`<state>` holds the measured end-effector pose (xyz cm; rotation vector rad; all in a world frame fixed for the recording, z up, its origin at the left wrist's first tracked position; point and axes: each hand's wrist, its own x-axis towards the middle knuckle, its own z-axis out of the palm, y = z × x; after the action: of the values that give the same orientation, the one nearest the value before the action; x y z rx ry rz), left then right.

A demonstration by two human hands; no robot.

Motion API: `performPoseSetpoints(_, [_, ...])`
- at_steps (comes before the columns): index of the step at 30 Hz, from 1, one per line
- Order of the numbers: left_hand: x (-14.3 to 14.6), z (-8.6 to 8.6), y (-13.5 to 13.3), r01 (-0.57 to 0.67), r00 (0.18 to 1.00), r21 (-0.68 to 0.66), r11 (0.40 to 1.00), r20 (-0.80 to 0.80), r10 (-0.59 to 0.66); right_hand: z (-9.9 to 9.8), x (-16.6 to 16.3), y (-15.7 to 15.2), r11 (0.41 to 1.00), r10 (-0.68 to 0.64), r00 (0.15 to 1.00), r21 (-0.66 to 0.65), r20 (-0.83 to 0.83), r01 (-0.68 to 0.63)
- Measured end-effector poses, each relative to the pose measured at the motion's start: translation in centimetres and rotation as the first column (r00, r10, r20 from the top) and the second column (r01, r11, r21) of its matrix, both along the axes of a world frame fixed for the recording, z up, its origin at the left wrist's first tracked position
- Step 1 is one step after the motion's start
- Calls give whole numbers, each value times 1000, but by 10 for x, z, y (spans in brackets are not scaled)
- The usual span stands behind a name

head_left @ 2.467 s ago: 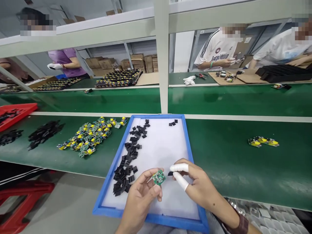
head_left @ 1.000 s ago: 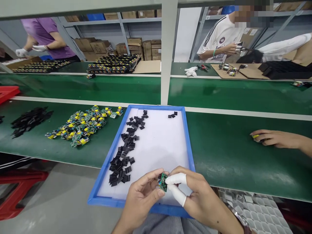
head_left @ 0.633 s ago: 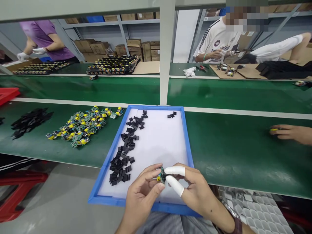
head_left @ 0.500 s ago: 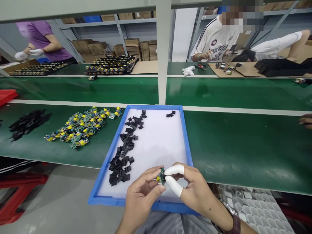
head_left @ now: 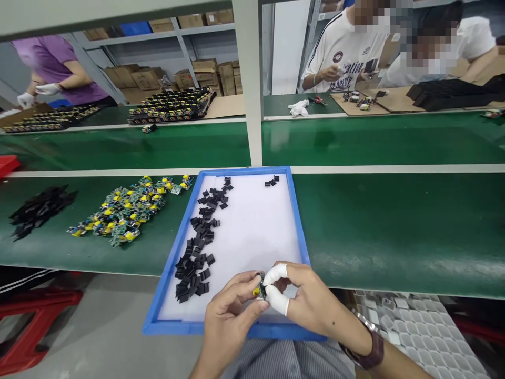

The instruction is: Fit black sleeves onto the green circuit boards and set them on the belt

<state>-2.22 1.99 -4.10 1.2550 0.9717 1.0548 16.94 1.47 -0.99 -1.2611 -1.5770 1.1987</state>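
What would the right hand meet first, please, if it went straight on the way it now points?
Most likely the green circuit board in the left hand: the right hand has its white-covered fingertips at it, though exact contact is unclear.

This is an electronics assembly workshop. Piled circuit boards point(head_left: 122, 206) lie on a green surface point(head_left: 374, 231). Boxes point(head_left: 148, 79) stand on metal shelving point(head_left: 184, 53) behind.

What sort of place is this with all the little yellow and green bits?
Probably an electronics factory or workshop. The clues are the heap of small green-and-yellow circuit boards, the long, flat green worktop, and the brown cardboard boxes on grey metal shelving.
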Motion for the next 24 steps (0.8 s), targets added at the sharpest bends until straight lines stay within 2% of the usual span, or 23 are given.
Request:
performPoseSetpoints(2, [-1, -1, 0, -11, 999, 16, 1000, -45, 12, 0, 2, 1, 1000, -9, 1000, -13, 22, 9])
performPoseSetpoints(4, [-1, 0, 2, -19, 998, 15, 1000, -54, 20, -1, 2, 2, 999, -25, 999, 28, 38, 24])
performPoseSetpoints(9, [2, 11, 4, 0, 999, -29, 1000, 54, 1, -1, 1, 0, 989, -52, 994, 136, -97, 65])
performPoseSetpoints(12, [4, 13, 4, 6, 998, -49, 999, 70, -3, -2, 0, 1, 986, -94, 986, 122, -136, 111])
performPoseSetpoints(15, [3, 11, 4, -13, 999, -54, 998, 34, 15, -3, -1, 4, 993, -81, 988, 75, -128, 91])
performPoseSetpoints(19, [0, 8, 3, -29, 997, 21, 999, -73, 31, 0, 0, 5, 998, -55, 995, -1, -85, 56])
performPoseSetpoints(24, [1, 5, 3, -40, 996, 56, 998, -72, 44, 5, 1, 2, 995, -78, 997, 61, -12, 78])
